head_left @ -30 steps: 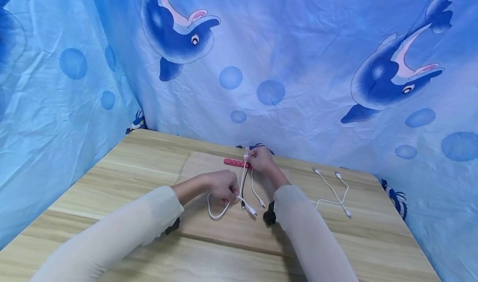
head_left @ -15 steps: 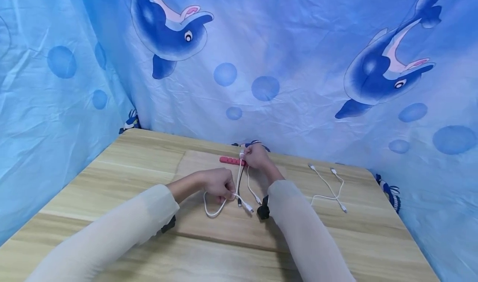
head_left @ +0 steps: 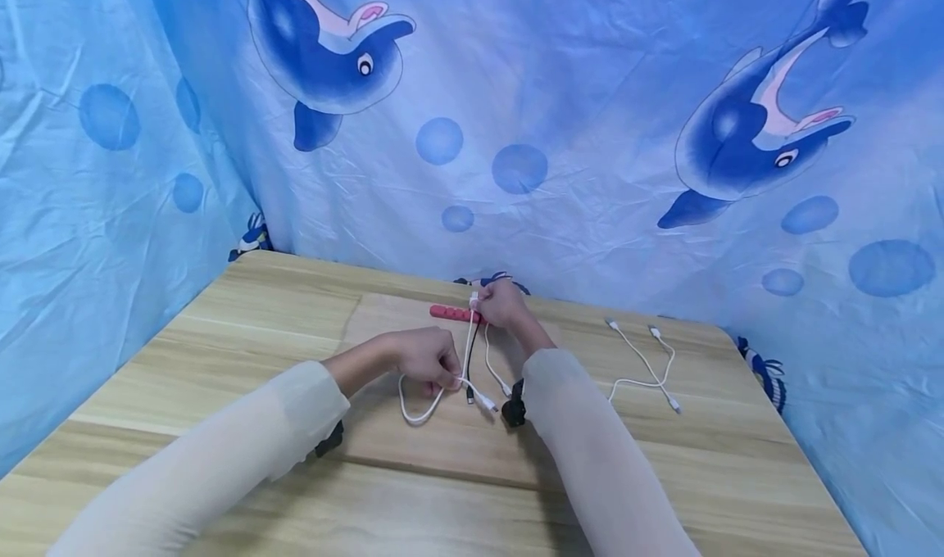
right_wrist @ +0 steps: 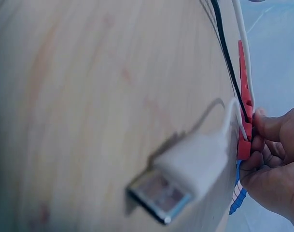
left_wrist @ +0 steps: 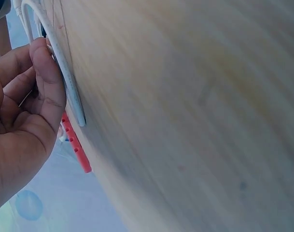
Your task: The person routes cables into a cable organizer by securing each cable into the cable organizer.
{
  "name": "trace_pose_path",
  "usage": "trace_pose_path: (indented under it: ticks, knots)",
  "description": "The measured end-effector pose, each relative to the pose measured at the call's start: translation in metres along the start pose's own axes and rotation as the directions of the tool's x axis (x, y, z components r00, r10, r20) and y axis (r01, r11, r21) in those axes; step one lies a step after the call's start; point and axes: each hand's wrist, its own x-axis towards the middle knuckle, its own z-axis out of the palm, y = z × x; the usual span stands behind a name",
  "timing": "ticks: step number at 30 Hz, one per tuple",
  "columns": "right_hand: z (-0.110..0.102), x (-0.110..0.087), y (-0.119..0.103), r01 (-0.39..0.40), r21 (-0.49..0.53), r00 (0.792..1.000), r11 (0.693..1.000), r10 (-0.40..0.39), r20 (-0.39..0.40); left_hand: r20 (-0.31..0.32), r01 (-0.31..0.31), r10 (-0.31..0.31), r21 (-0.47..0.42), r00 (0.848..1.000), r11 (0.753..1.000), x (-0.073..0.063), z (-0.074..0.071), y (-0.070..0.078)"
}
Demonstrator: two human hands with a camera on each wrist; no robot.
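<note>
A red cable holder [head_left: 445, 312] lies on the wooden board [head_left: 435, 450]. My right hand [head_left: 503, 302] pinches a white USB cable [head_left: 468, 346] near its plug, at the holder's right part. My left hand [head_left: 429, 355] pinches the same cable lower down, between thumb and fingers; a loop and the other plug hang out below. A black cable [right_wrist: 225, 46] and another white cable [head_left: 491, 364] sit in slots of the holder, with their ends lying on the board. In the right wrist view, that white cable's plug [right_wrist: 178, 176] looms large. Whether the gripped cable is seated in a slot cannot be told.
To the right, another white cable [head_left: 649, 389] lies crossed on the table [head_left: 723, 459]. A blue curtain [head_left: 590, 82] with printed dolphins closes off the table's back and left. Blue-and-white tassels [head_left: 252, 236] show at the table's edges.
The view has shifted slightly, so everything sits a little further left and higher. Both hands keep their grip on the white cable near the holder, with hardly any movement.
</note>
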Motion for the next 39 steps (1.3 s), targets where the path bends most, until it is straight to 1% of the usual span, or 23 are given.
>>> trace_pose_path:
  ticks: [4,9,12,16,23,30,35,39]
  knots:
    - [0.0000,0.0010,-0.0002,-0.007,-0.011,1.000,1.000,0.007,-0.007,0.007,-0.003,0.003,-0.011,1.000,1.000,0.0020,-0.0013,-0.0022]
    - [0.0004,0.0012,-0.0008,-0.019,0.006,1.000,1.000,0.019,-0.016,0.016,-0.011,0.011,-0.010,1.000,1.000,0.0029,-0.0041,-0.0048]
    - [0.0002,0.0009,-0.0019,-0.013,0.009,1.000,1.000,0.013,-0.023,0.020,-0.014,0.015,-0.009,1.000,1.000,0.0026,-0.0056,-0.0054]
    - [-0.0003,0.0027,-0.0032,-0.013,0.001,1.000,1.000,0.013,-0.010,0.017,-0.006,0.006,-0.018,1.000,1.000,0.0022,-0.0075,-0.0047]
    - [-0.0004,0.0046,-0.0031,-0.054,0.003,0.999,0.999,0.054,0.002,0.032,0.014,-0.012,-0.043,0.999,0.999,0.0032,-0.0084,-0.0034]
    - [0.0022,0.0039,-0.0025,-0.058,0.002,0.998,0.998,0.058,-0.004,0.032,0.005,-0.004,-0.046,0.999,0.999,0.0018,-0.0066,-0.0029]
    - [0.0005,-0.0016,-0.0036,-0.063,0.038,0.998,0.997,0.064,-0.013,0.038,0.010,-0.008,-0.043,0.999,0.999,0.0030,-0.0069,-0.0033]
    - [0.0008,-0.0006,-0.0043,-0.079,0.064,0.997,0.995,0.079,-0.010,0.044,0.012,-0.011,-0.031,0.999,0.999,0.0048,-0.0073,-0.0030]
